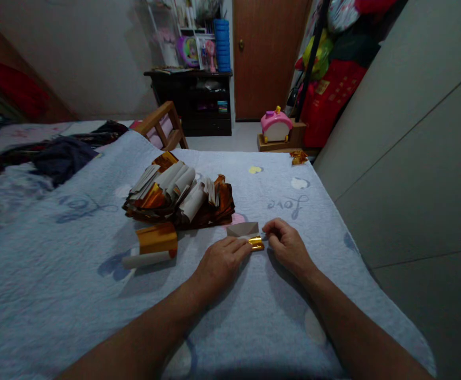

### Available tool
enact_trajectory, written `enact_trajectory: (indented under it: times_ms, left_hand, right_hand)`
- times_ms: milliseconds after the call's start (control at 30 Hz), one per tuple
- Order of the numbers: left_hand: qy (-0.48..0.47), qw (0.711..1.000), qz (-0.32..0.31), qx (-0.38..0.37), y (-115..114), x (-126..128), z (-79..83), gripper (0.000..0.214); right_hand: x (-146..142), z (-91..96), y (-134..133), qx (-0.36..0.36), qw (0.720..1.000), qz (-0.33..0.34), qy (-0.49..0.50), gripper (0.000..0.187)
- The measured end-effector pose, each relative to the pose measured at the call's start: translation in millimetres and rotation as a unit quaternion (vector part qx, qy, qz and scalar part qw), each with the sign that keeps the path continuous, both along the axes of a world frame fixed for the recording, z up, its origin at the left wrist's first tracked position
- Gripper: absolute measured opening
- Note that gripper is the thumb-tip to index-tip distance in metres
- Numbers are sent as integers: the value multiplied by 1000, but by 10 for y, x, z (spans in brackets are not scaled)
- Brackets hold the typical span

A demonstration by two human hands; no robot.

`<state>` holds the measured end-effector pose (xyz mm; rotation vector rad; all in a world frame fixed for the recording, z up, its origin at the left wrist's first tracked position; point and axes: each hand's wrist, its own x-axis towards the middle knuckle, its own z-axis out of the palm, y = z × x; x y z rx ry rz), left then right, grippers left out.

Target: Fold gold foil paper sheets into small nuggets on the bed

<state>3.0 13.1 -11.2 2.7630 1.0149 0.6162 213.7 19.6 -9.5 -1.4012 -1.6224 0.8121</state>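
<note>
A small sheet of gold foil paper (256,243), partly rolled or folded, lies on the patterned bedspread. My left hand (224,261) rests over its left end, fingers together and closed on it; the thumb is hidden. Just beyond the foil, a grey-white paper flap (243,229) with slanting fold lines shows; I cannot tell whether both are one sheet. Close to the foil's right end is my right hand (288,244), its fingers curled, thumb and index tip slightly apart and nothing visible between them.
A large pile of gold-and-white papers (178,192) stands ahead on the left. Nearer, a loose curled sheet (157,240) lies apart. Folded gold pieces (298,157) sit at the far right corner. Beyond the bedspread (95,316) are a wooden chair (167,124) and a pink toy (276,126).
</note>
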Motion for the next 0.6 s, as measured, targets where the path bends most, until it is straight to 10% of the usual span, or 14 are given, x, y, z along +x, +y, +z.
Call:
enact_trajectory:
  times_ms: [200, 600]
  left_hand:
    - [-9, 1000, 4, -8, 2, 31, 38, 32]
    - [-71, 997, 23, -3, 108, 46, -12, 46]
  right_hand:
    - [-34, 21, -61, 67, 980, 130, -137, 34]
    - [-95, -52, -21, 118, 958, 134, -223, 32]
